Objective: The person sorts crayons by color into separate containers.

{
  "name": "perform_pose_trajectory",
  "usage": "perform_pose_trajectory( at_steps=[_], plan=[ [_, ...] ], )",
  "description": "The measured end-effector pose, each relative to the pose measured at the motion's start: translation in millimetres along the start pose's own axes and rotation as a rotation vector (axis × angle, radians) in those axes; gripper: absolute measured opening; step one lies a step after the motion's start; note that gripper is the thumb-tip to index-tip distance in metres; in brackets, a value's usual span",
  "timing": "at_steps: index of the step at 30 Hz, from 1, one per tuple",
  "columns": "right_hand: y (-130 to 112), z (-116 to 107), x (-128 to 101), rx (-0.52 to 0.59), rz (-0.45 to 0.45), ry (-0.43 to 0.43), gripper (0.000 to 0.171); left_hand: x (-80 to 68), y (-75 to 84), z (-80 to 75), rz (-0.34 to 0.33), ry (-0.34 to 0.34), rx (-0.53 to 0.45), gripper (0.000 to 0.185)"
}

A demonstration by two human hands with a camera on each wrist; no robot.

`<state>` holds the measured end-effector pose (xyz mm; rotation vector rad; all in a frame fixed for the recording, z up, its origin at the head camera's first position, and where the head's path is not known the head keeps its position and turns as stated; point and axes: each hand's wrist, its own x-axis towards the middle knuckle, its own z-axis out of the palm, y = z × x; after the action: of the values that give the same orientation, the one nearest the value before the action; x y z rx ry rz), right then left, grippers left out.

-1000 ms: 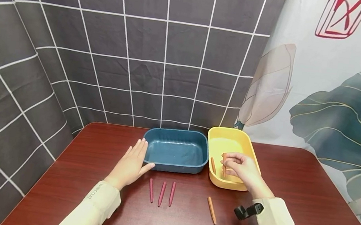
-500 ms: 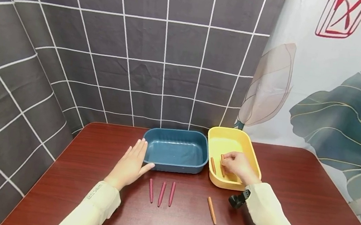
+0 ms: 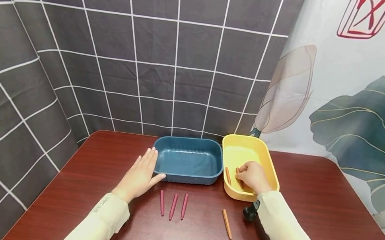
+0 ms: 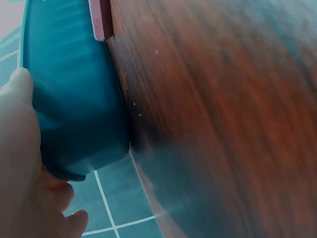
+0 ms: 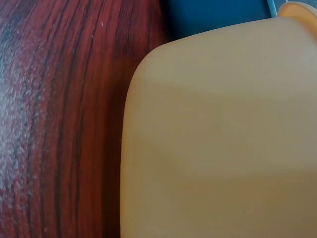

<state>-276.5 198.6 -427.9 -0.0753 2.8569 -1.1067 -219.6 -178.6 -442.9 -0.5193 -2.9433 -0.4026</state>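
Observation:
My right hand (image 3: 255,177) reaches down inside the yellow bin (image 3: 272,168) and pinches an orange crayon (image 3: 238,171), partly hidden by the fingers. Left of it, another orange crayon (image 3: 228,176) lies in the same bin. A third orange crayon (image 3: 227,224) is on the table in front. With fingers straight, my left hand (image 3: 137,175) rests against the left side of the blue bin (image 3: 186,179); the left wrist view shows the hand at the blue bin's wall (image 4: 79,99). The right wrist view has only the yellow bin's outer wall (image 5: 223,134), no fingers.
Three dark pink crayons, among them the middle one (image 3: 173,207), lie side by side before the blue bin. Both bins stand side by side at the back of the reddish-brown table (image 3: 121,143). Behind hangs a grey checked cloth (image 3: 147,78).
My right hand has lowered the orange crayon from an upright hold to the floor of the yellow bin, beside the other one. The left hand stays in place.

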Motion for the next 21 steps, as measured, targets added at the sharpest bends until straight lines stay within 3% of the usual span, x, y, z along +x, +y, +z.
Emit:
perform_pose_trajectory(
  at_steps=[9,21],
  plan=[
    [1,2,4,-0.016,-0.004,0.029,0.011,0.5,-0.2,-1.7,-0.011,-0.009,-0.005,0.088],
    [-10,-4,-12,-0.019,-0.084,0.195,0.013,-1.0,0.0,-0.5,-0.005,-0.014,0.01,0.088]
  ],
)
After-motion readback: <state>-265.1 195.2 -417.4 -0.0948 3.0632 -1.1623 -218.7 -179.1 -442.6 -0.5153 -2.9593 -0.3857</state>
